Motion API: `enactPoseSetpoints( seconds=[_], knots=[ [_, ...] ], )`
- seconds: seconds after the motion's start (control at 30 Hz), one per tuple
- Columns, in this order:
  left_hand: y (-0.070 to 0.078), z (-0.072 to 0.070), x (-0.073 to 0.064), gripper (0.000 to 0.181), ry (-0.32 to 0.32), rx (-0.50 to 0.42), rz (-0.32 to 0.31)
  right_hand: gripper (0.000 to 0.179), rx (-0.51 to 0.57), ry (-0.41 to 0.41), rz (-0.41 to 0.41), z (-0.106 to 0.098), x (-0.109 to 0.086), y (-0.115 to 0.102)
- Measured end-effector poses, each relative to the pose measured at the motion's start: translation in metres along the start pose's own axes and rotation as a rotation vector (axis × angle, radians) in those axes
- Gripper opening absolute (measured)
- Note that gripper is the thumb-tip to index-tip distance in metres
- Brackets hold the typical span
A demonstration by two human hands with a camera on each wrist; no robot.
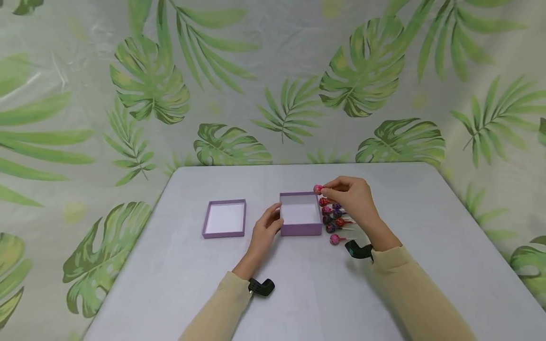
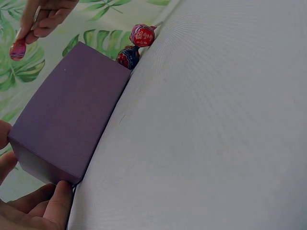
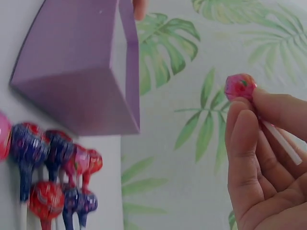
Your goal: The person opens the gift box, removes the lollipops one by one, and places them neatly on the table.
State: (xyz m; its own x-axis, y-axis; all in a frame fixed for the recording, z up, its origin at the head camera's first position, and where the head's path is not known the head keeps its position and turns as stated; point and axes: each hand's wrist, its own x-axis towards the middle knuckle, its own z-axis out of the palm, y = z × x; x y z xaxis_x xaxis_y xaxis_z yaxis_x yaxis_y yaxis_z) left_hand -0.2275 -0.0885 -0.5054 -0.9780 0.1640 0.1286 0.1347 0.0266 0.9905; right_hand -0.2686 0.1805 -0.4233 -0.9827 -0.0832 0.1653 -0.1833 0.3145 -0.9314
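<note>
A lollipop with a pink and orange wrapper (image 3: pixel 241 87) is pinched between the thumb and fingers of my right hand (image 1: pixel 353 196). In the head view this hand is above the back right corner of the open purple box (image 1: pixel 301 229). My left hand (image 1: pixel 265 229) holds the box at its left wall, with the thumb and fingers along that side. The box stands upright, and its visible inside is white. Beside its right wall lie several wrapped lollipops (image 1: pixel 335 239) in red, pink and dark blue, sticks pointing right.
A shallow purple lid (image 1: pixel 223 235), white inside, lies left of the box. Both stand on a white table (image 1: pixel 170 293). Behind it hangs a leaf-patterned sheet (image 1: pixel 294 57). Each wrist wears a black camera mount (image 1: pixel 358 249).
</note>
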Motion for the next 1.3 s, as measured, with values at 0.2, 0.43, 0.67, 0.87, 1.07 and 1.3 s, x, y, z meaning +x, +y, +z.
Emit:
enactPoseSetpoints(
  seconds=[0.2, 0.43, 0.67, 0.87, 1.07, 1.3],
  knots=[
    [0.000, 0.001, 0.000, 0.048, -0.005, -0.010, -0.002, 0.027, -0.049, -0.016, 0.002, -0.016, -0.007, 0.007],
    [0.000, 0.000, 0.000, 0.048, 0.002, 0.011, -0.006, 0.027, -0.160, -0.032, 0.025, -0.034, -0.011, 0.019],
    [0.002, 0.001, 0.001, 0.048, 0.004, 0.010, -0.017, 0.029, -0.212, -0.041, 0.076, -0.045, -0.017, 0.028],
    [0.000, 0.002, 0.001, 0.048, 0.003, -0.010, -0.027, 0.025, -0.232, -0.079, 0.110, -0.049, -0.022, 0.044],
    [-0.001, 0.001, 0.001, 0.049, 0.001, -0.007, -0.019, 0.025, -0.237, -0.122, 0.120, -0.052, -0.027, 0.059],
    [0.000, 0.000, 0.002, 0.049, -0.003, 0.025, -0.001, 0.023, -0.214, -0.166, 0.145, -0.054, -0.032, 0.073]
  ],
)
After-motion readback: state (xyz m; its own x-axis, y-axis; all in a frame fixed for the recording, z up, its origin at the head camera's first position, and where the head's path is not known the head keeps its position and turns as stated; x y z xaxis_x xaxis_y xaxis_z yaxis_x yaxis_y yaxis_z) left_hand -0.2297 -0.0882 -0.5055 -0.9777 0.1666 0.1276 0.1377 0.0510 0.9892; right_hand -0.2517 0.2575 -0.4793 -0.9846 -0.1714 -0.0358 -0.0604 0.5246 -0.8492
